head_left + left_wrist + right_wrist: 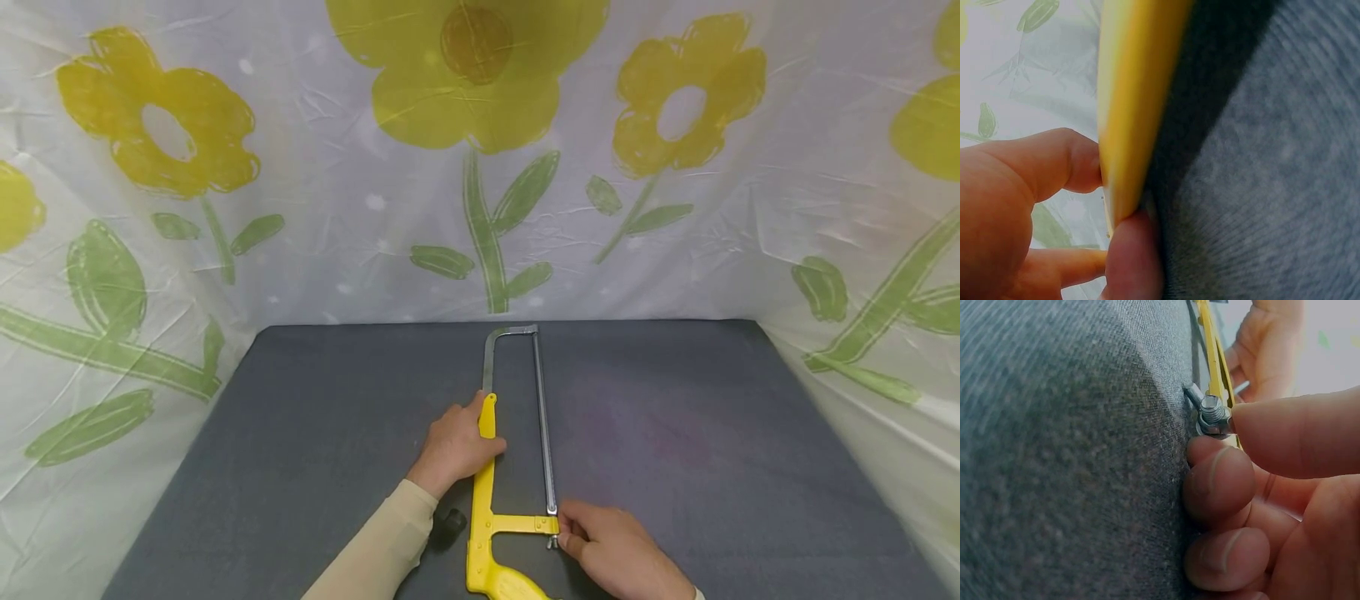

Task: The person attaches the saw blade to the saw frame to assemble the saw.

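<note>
A hacksaw (482, 492) with a yellow frame and handle lies on the dark table, its silver bow end pointing away. Its blade (543, 417) runs along the right side. My left hand (456, 442) grips the yellow frame at mid-length; in the left wrist view, thumb and fingers hold the yellow bar (1138, 106) from both sides. At the near end of the blade, my right hand (618, 546) pinches the wing nut (1213, 419) on its threaded bolt. The right wrist view shows the thumb against the nut and curled fingers just below it.
The dark cloth-covered table (337, 400) reaches back to a pale curtain (322, 250) printed with yellow flowers, which also hangs at both sides. A small black object (448, 529) is beside the left wrist, left of the saw frame.
</note>
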Action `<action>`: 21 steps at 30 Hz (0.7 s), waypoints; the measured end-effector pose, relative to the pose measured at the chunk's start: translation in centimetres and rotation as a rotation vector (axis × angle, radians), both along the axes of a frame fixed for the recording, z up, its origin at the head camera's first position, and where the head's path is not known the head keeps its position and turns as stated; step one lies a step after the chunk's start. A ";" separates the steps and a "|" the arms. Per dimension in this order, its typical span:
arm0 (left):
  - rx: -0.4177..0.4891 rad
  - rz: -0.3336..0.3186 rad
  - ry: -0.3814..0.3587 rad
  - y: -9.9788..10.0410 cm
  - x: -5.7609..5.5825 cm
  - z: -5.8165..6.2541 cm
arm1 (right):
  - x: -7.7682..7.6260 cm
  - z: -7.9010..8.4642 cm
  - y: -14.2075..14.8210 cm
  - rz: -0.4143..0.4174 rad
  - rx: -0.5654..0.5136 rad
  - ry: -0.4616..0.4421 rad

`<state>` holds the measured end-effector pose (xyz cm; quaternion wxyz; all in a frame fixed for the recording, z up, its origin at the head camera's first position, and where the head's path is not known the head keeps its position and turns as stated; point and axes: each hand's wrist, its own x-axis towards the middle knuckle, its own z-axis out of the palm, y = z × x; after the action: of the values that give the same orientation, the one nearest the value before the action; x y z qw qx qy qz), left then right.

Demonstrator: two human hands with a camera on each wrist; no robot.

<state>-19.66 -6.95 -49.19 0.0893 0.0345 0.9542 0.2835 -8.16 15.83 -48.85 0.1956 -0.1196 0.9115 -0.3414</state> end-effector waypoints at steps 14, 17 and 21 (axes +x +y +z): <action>-0.021 -0.010 -0.009 0.3 0.1 0.0 | 0.4 -0.1 0.4 0.018 0.027 0.045; -0.020 -0.007 -0.018 0.3 0.2 -0.1 | 0.4 -0.1 0.5 0.042 0.016 0.060; -0.003 0.002 -0.028 0.2 0.3 -0.2 | 0.4 -0.5 0.5 0.077 0.007 0.070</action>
<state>-19.37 -6.76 -49.35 0.1023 0.0295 0.9534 0.2824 -7.80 16.36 -49.34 0.1768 -0.1661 0.9137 -0.3261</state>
